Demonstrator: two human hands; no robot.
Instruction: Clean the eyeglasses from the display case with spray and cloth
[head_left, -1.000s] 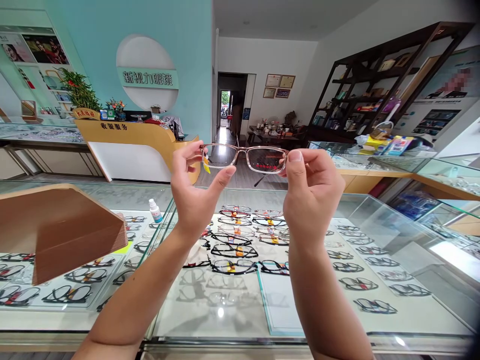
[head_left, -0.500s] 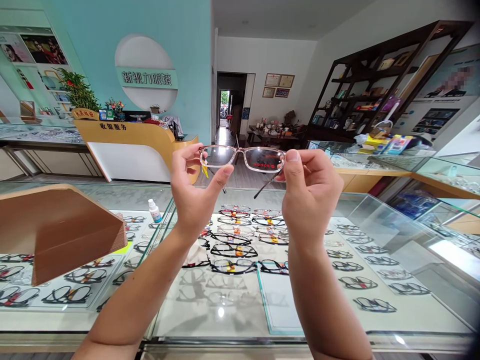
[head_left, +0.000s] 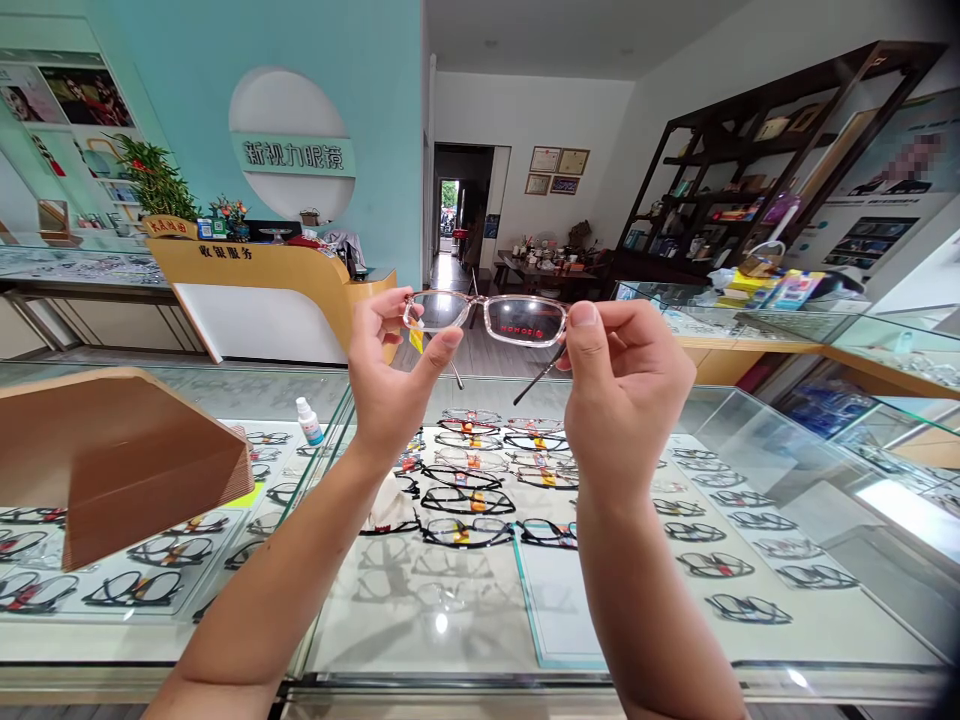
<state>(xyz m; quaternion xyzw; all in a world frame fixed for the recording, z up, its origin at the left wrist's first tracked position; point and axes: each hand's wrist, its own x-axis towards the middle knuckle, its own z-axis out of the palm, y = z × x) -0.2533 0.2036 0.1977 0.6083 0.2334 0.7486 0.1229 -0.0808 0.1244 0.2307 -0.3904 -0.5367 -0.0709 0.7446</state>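
Observation:
I hold a pair of clear-framed glasses (head_left: 487,318) up at chest height, above a glass display counter (head_left: 750,440). My left hand (head_left: 390,380) pinches the left end of the frame, where a small yellow tag hangs. My right hand (head_left: 622,385) pinches the right end with thumb and fingers. The lenses carry red lettering. Both temple arms hang down and back behind the lenses, partly unfolded.
Under the glass lie several rows of spectacle frames (head_left: 469,500). A brown stack of card sheets (head_left: 112,460) sits on the counter at left, with a small white dropper bottle (head_left: 309,421) beside it. A yellow reception desk (head_left: 255,290) and dark shelving (head_left: 750,170) stand behind.
The temple arms have swung down and open from behind the lenses. The frame has tilted slightly, and both hands stay at the same height.

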